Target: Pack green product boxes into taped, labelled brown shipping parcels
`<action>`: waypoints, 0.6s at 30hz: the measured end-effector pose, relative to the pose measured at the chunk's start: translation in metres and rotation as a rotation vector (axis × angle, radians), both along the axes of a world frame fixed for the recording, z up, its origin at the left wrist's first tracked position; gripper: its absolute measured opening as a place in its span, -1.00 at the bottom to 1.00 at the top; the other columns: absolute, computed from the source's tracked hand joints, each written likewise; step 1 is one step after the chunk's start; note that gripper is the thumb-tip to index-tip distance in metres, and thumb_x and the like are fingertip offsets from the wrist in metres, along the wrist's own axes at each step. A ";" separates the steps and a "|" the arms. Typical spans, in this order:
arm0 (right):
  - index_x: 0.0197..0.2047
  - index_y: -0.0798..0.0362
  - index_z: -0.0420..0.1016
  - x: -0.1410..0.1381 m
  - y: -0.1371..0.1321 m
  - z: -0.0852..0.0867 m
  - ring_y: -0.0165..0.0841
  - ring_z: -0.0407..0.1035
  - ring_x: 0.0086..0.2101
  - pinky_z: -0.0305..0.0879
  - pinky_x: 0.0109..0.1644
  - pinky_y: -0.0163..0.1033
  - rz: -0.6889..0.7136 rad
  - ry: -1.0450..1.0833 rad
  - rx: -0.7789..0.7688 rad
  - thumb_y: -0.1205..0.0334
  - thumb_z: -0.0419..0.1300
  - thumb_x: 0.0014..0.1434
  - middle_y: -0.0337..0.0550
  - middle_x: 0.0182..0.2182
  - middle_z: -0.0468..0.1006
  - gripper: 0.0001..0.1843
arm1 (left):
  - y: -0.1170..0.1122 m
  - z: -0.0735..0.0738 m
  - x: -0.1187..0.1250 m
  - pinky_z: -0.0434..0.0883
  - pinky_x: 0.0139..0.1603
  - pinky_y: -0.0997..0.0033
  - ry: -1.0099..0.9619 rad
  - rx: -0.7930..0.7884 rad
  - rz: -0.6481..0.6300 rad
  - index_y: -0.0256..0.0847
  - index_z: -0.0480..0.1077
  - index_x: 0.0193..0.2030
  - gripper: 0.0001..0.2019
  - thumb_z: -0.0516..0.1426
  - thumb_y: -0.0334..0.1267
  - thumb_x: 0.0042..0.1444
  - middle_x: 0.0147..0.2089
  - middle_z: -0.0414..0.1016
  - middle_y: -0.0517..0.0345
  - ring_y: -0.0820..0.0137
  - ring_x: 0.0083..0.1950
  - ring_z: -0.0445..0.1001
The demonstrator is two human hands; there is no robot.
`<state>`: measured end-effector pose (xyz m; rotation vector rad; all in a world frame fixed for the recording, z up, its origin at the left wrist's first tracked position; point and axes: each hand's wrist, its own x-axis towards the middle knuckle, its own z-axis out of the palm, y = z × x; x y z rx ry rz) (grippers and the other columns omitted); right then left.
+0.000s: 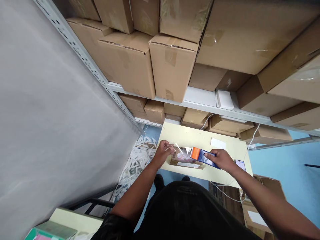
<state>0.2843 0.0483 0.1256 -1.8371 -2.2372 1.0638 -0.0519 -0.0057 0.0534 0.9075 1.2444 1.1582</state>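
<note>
A blue tape dispenser (205,159) with an orange front end is in my right hand (222,159), which is closed around its handle. The orange end hangs over the right part of a small cardboard box (190,165) on the table. Clear shiny plastic and pinkish contents show on the box's upper side, with a white strip along its near side. At the box's left end is my left hand (164,153), its thumb and fingertips drawn together. Something thin and pale shows by those fingertips, too small to make out.
The box lies on a pale yellow table (172,131) with a white card (218,143) and a phone (240,164). Shelves of cardboard boxes (172,66) rise behind. White paper strips (140,160) litter the floor at left; an open carton (257,213) stands at right.
</note>
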 end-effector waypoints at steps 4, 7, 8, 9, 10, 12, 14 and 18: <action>-0.61 0.00 0.31 0.012 0.003 0.002 -0.37 0.23 -0.54 0.03 -0.44 -0.26 -0.044 0.013 0.008 -0.43 0.11 0.19 -0.28 -0.67 0.30 -0.32 | -0.002 0.002 0.003 0.33 0.36 0.01 0.432 0.261 -0.226 -0.14 0.24 0.23 -0.11 0.50 -0.14 -0.25 0.28 0.27 -0.10 0.05 0.31 0.35; -0.60 0.00 0.30 0.019 0.004 0.005 -0.37 0.22 -0.53 0.04 -0.44 -0.27 -0.091 0.046 -0.007 -0.43 0.12 0.19 -0.30 -0.67 0.28 -0.33 | -0.004 -0.004 0.003 0.31 0.39 0.01 0.589 0.330 -0.331 -0.16 0.19 0.31 -0.01 0.51 -0.24 -0.29 0.33 0.21 -0.15 0.00 0.34 0.32; -0.60 0.00 0.31 0.021 0.004 0.006 -0.37 0.22 -0.53 0.05 -0.44 -0.27 -0.103 0.051 -0.009 -0.42 0.12 0.18 -0.30 -0.67 0.27 -0.33 | -0.004 -0.007 0.003 0.34 0.36 0.04 0.624 0.333 -0.349 -0.16 0.21 0.30 -0.05 0.49 -0.28 -0.26 0.30 0.24 -0.13 0.02 0.32 0.34; -0.60 0.00 0.31 0.022 0.004 0.007 -0.37 0.22 -0.53 0.04 -0.44 -0.27 -0.114 0.051 -0.009 -0.42 0.13 0.18 -0.30 -0.67 0.27 -0.34 | -0.003 -0.010 0.004 0.37 0.33 0.06 0.658 0.332 -0.357 -0.15 0.24 0.28 -0.12 0.46 -0.31 -0.23 0.25 0.28 -0.09 0.05 0.27 0.38; -0.60 0.00 0.31 0.023 0.004 0.007 -0.37 0.22 -0.53 0.04 -0.45 -0.26 -0.123 0.048 -0.007 -0.42 0.13 0.18 -0.30 -0.68 0.26 -0.34 | -0.001 -0.014 0.004 0.39 0.30 0.09 0.692 0.330 -0.356 -0.13 0.27 0.24 -0.19 0.43 -0.35 -0.19 0.20 0.32 -0.05 0.09 0.22 0.42; -0.61 0.00 0.32 0.024 0.005 0.009 -0.37 0.21 -0.54 0.04 -0.45 -0.26 -0.139 0.046 -0.008 -0.42 0.14 0.17 -0.30 -0.68 0.26 -0.34 | 0.002 -0.021 0.005 0.41 0.25 0.12 0.754 0.330 -0.337 -0.11 0.31 0.18 -0.33 0.37 -0.40 -0.12 0.12 0.36 0.01 0.13 0.15 0.46; -0.61 0.00 0.33 0.023 0.004 0.009 -0.38 0.20 -0.55 0.03 -0.46 -0.26 -0.148 0.051 -0.024 -0.41 0.15 0.16 -0.31 -0.69 0.26 -0.34 | 0.003 -0.030 0.005 0.42 0.23 0.12 0.790 0.327 -0.307 -0.10 0.33 0.13 -0.41 0.32 -0.42 -0.08 0.08 0.37 0.04 0.15 0.11 0.47; -0.60 0.01 0.32 0.011 -0.002 0.001 -0.39 0.19 -0.54 0.03 -0.46 -0.27 -0.119 0.075 -0.079 -0.39 0.15 0.16 -0.32 -0.68 0.25 -0.36 | -0.003 -0.051 0.008 0.45 0.17 0.15 0.720 0.294 -0.200 -0.09 0.31 0.03 -0.54 0.25 -0.44 -0.03 0.04 0.37 0.07 0.20 0.09 0.51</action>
